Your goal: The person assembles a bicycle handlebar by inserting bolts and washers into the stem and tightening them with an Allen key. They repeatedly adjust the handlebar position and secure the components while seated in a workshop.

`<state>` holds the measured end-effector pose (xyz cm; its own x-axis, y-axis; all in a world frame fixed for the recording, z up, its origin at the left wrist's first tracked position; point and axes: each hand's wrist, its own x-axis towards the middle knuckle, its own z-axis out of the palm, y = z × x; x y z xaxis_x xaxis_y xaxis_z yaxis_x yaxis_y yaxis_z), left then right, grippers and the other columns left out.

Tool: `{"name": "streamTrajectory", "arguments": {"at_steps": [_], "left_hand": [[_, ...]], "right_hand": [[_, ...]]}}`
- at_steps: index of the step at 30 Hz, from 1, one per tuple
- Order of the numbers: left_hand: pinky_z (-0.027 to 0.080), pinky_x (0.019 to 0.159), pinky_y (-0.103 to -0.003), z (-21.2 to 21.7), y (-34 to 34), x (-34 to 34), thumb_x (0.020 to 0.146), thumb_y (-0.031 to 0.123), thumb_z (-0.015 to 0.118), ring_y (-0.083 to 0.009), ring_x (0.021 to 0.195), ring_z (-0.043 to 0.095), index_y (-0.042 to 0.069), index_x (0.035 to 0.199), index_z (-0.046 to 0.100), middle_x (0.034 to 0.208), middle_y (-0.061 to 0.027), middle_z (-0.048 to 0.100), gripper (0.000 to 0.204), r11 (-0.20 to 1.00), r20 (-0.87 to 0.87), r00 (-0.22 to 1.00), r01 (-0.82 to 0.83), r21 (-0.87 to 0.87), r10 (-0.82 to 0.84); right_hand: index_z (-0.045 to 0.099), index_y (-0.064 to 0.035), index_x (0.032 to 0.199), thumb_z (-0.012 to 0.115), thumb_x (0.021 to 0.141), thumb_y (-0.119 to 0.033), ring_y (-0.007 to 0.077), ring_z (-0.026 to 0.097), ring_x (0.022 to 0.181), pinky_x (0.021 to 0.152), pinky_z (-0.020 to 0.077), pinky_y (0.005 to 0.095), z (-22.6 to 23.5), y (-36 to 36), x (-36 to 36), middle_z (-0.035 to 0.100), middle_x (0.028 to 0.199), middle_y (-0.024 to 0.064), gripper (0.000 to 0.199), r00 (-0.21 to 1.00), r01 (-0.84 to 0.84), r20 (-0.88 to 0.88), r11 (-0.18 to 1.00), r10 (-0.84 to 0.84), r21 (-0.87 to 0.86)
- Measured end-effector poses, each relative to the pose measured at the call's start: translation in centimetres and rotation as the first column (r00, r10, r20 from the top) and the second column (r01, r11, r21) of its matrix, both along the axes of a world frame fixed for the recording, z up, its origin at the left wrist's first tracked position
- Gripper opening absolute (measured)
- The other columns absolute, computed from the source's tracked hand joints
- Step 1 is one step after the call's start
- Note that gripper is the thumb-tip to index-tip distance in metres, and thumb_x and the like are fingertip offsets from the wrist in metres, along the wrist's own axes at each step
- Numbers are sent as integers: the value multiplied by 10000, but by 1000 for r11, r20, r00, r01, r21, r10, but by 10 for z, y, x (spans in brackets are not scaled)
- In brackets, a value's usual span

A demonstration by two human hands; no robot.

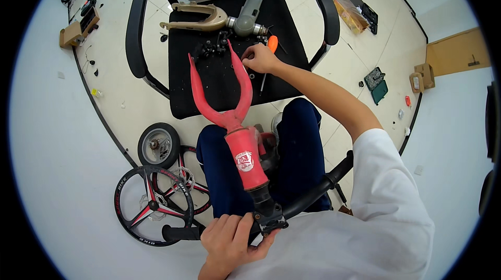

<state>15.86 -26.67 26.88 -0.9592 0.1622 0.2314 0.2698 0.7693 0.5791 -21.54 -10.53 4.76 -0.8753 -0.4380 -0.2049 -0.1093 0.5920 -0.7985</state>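
A red bicycle fork lies across my lap, its two blades pointing toward a black office chair. My left hand grips the black handlebar near the stem clamp at the fork's lower end. My right hand reaches over the chair seat, fingers pinched among small black parts lying there; what it holds is too small to tell. An orange-handled screwdriver lies just beyond that hand. A tan fork and a grey metal part rest at the back of the seat.
Black wheels with red spokes and a small grey wheel lie on the floor at my left. A green tool case and cardboard boxes sit at the right, more boxes at the far left.
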Motion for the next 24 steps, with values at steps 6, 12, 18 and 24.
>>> {"name": "streamTrajectory", "arguments": {"at_steps": [6,12,18,24], "left_hand": [[335,448,-301,1,0,-5,696,386,860,-185,504,467,22,902,652,650,-18,477,468,1000,-36,999,-14,5,14],[366,449,-320,3,6,-19,724,368,840,-201,514,493,35,906,647,667,-34,486,425,998,-106,994,-2,-57,-4],[378,474,-331,3,10,-22,732,312,855,-229,523,544,51,886,645,652,-37,539,368,998,-170,985,1,-59,-11],[416,489,-335,-7,10,-22,768,296,836,-237,545,594,41,884,651,689,-48,603,335,1000,-191,981,21,21,-17]], "right_hand": [[667,11,996,714,818,-240,283,731,833,774,571,377,11,10,-2,734,886,172,311,962,-11,-265,975,72,224],[625,17,1103,583,998,-190,177,663,752,676,523,322,163,55,43,703,862,108,236,904,-281,-319,958,283,53],[658,-3,1027,649,959,-112,236,651,628,595,492,337,284,40,183,658,713,117,128,739,-651,-257,758,623,-34],[677,14,1016,655,942,-111,362,646,696,641,497,412,274,40,230,669,766,187,146,736,-660,-180,751,652,20]]}}
